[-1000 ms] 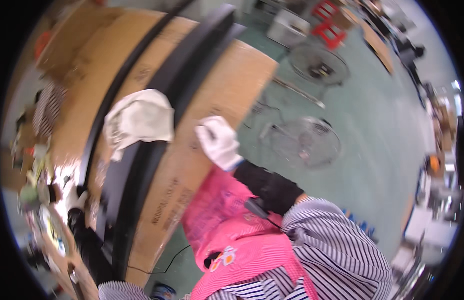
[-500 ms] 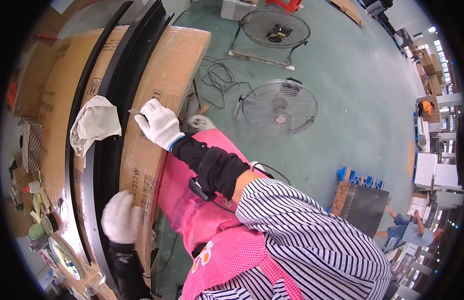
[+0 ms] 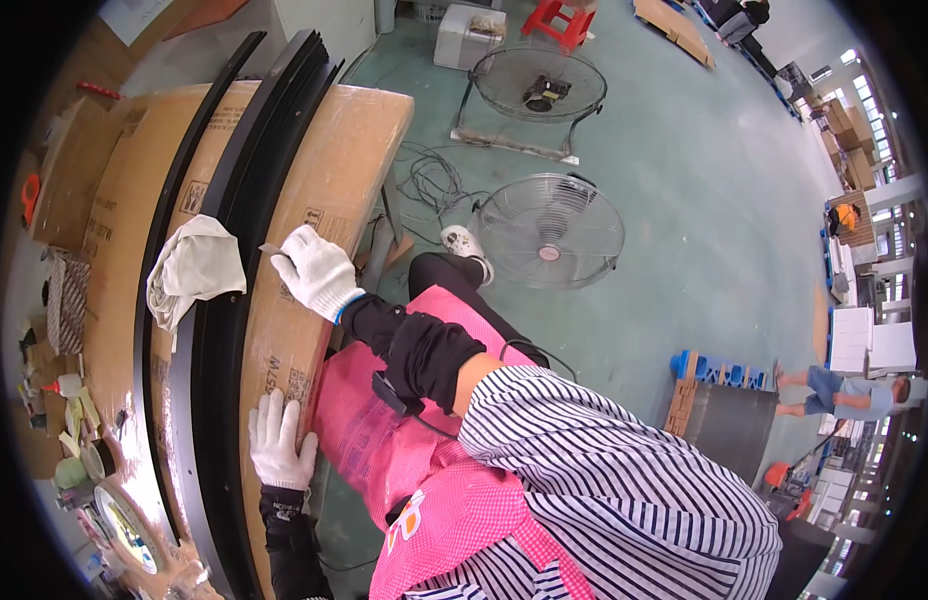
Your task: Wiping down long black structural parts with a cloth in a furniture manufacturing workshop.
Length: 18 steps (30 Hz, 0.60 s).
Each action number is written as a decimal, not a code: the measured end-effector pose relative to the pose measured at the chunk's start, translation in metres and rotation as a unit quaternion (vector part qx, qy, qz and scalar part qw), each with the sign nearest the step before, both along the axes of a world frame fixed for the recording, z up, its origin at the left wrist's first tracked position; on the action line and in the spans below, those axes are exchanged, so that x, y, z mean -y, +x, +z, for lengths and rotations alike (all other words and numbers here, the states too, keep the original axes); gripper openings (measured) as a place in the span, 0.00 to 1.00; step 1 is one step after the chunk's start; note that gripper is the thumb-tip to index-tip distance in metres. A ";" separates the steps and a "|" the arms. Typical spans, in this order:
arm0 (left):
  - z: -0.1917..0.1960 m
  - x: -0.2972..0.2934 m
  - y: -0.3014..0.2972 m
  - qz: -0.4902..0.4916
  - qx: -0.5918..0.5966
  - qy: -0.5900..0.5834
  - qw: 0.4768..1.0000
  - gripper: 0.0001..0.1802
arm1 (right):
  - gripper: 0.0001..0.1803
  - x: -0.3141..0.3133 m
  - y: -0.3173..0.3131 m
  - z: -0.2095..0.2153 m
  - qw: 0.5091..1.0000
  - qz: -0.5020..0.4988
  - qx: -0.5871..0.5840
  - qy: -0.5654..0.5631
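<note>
My left hand point(image 3: 281, 443), in a white knit glove, lies flat with fingers spread on the near edge of a plastic-wrapped cardboard package point(image 3: 336, 150). Farther along that edge, my right hand point(image 3: 322, 272), gloved likewise, is closed on a small thin flat piece point(image 3: 271, 249) that pokes out past the fingertips; its kind is unclear. Left of both hands, long black strips point(image 3: 246, 190) lie side by side along the package. A crumpled off-white cloth point(image 3: 197, 262) is draped over them, close to my right hand.
Another black strip point(image 3: 156, 300) runs farther left. Tape rolls point(image 3: 102, 455) and small tools crowd the left side. Two floor fans point(image 3: 551, 232) and tangled cable point(image 3: 432, 180) are on the green floor. A red stool point(image 3: 559, 25) stands behind. A person point(image 3: 846, 392) is at far right.
My left hand has moved right, off the black strips, and now rests spread on the cardboard. My right hand keeps its place with the thin piece. My foot in a white shoe shows more.
</note>
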<state>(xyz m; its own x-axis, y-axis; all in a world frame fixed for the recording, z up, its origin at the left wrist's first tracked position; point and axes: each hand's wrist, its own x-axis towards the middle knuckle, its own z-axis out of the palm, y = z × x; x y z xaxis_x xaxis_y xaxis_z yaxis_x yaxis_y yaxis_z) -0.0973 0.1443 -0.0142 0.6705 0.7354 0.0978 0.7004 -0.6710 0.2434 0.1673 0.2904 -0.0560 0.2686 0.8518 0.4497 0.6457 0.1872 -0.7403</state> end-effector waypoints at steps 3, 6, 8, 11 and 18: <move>0.000 0.002 0.000 0.006 0.002 0.010 1.000 0.38 | 0.14 0.000 0.000 0.001 1.000 0.000 0.005 -0.001; -0.001 0.003 -0.001 0.006 0.002 0.013 1.000 0.39 | 0.13 -0.001 -0.002 0.002 1.000 0.001 0.004 -0.010; -0.001 0.002 0.001 0.007 0.000 0.015 1.000 0.39 | 0.13 0.000 -0.001 0.002 1.000 0.003 0.010 -0.012; -0.003 0.001 0.002 0.009 0.000 0.021 1.000 0.40 | 0.12 0.000 0.001 0.002 1.000 0.003 0.011 -0.002; -0.006 0.003 0.000 0.022 -0.001 0.021 1.000 0.38 | 0.13 -0.002 -0.003 0.001 1.000 0.018 0.022 -0.009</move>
<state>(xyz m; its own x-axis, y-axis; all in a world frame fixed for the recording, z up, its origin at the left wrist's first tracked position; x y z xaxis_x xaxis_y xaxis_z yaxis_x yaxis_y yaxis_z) -0.0976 0.1413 -0.0203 0.6379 0.7595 0.1273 0.7300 -0.6490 0.2139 0.1638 0.2920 -0.0553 0.2174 0.8690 0.4445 0.6710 0.1977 -0.7146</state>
